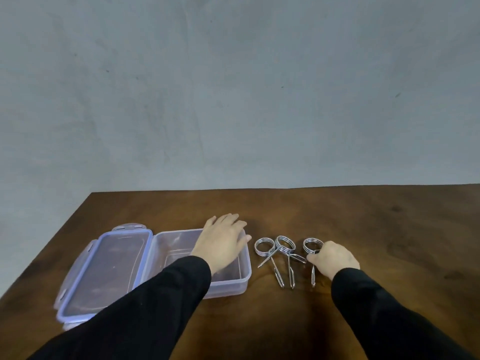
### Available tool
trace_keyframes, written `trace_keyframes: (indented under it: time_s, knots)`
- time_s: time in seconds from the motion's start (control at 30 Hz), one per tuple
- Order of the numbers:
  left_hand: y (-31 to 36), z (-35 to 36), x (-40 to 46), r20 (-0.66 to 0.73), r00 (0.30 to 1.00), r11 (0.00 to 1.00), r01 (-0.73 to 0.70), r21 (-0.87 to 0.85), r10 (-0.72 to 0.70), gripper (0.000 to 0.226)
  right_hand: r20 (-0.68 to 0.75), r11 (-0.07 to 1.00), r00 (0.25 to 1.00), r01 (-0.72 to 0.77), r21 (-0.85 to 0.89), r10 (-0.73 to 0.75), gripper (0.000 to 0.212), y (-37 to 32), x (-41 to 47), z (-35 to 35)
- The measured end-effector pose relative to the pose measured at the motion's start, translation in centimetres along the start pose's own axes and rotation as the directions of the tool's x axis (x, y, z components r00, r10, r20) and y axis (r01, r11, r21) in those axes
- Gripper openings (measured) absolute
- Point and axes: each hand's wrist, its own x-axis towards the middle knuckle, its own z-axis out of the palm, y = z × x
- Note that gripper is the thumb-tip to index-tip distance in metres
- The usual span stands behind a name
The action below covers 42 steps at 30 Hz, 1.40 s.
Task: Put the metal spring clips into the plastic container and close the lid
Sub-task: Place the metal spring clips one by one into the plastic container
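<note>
A clear plastic container stands open on the wooden table, nothing visible inside it. Its purple-rimmed lid lies flat to its left, hinged to it. My left hand rests over the container's far right corner, fingers spread, holding nothing. Three metal spring clips lie in a row right of the container: the left clip, the middle clip and the right clip. My right hand has its fingers closed on the right clip's handles, which still touch the table.
The brown wooden table ends at a far edge against a grey wall and a left edge close to the lid. Bare tabletop lies to the right of the clips and in front of them.
</note>
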Motion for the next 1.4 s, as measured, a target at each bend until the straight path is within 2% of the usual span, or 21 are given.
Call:
trace_keyframes:
  time_s: [0.13,0.23,0.3,0.4,0.5,0.6,0.7,0.77,0.93,1.07,1.23,1.4]
  knots:
    - [-4.6,-1.7,-0.4,-0.113,0.986,0.992,0.115,-0.047,-0.119,0.045,0.012,0.999,1.000,-0.025,0.032,0.025,0.032,0.3,0.7,-0.5]
    - [-9.1,-2.6,-1.0,-0.151,0.967,0.978,0.201,-0.053,-0.207,0.046,-0.057,0.999,0.998,0.003,0.051,0.000,0.031,0.0,1.0,-1.6]
    - [-12.1,-3.2,-1.6,-0.187,0.946,0.964,0.257,-0.067,-0.266,0.047,-0.135,0.996,0.989,0.065,0.062,-0.056,0.030,-1.1,0.8,-2.9]
    - [-16.7,-4.0,-3.2,-0.264,0.895,0.933,0.344,-0.107,-0.360,0.047,-0.182,0.965,0.957,0.246,0.093,-0.227,0.023,-5.0,-0.4,-5.1]
    - [-20.8,-3.6,-5.2,-0.222,0.870,0.898,0.432,-0.085,-0.440,0.048,-0.170,0.879,0.877,0.468,0.093,-0.449,0.019,-10.6,-3.1,-6.5]
    - [-23.6,-2.1,-7.2,-0.168,0.872,0.887,0.459,-0.042,-0.460,0.048,-0.070,0.765,0.768,0.640,0.064,-0.637,0.020,-16.7,-6.9,-6.0]
    - [-24.9,-0.3,-8.5,-0.140,0.884,0.893,0.450,-0.011,-0.447,0.046,0.076,0.663,0.661,0.749,-0.006,-0.746,0.026,-21.6,-9.9,-3.8]
    - [-25.3,0.8,-8.8,-0.103,0.895,0.899,0.438,0.029,-0.433,0.044,0.152,0.625,0.626,0.778,-0.064,-0.764,0.028,-23.6,-10.9,-1.7]
    - [-25.4,3.5,-9.0,0.013,0.919,0.919,0.394,0.000,-0.394,0.047,0.261,0.655,0.667,0.742,-0.145,-0.698,0.030,-25.4,-11.7,2.9]
    - [-25.0,4.5,-9.6,0.024,0.912,0.912,0.409,-0.035,-0.409,0.053,0.277,0.689,0.704,0.705,-0.165,-0.654,0.027,-25.9,-12.2,5.2]
    - [-24.6,4.8,-10.0,0.012,0.921,0.920,0.390,-0.036,-0.390,0.054,0.247,0.734,0.748,0.659,-0.165,-0.616,0.021,-27.0,-12.3,7.7]
    - [-24.6,4.8,-10.0,0.021,0.924,0.923,0.383,-0.029,-0.383,0.055,0.188,0.768,0.775,0.628,-0.124,-0.604,0.027,-27.2,-12.0,9.3]
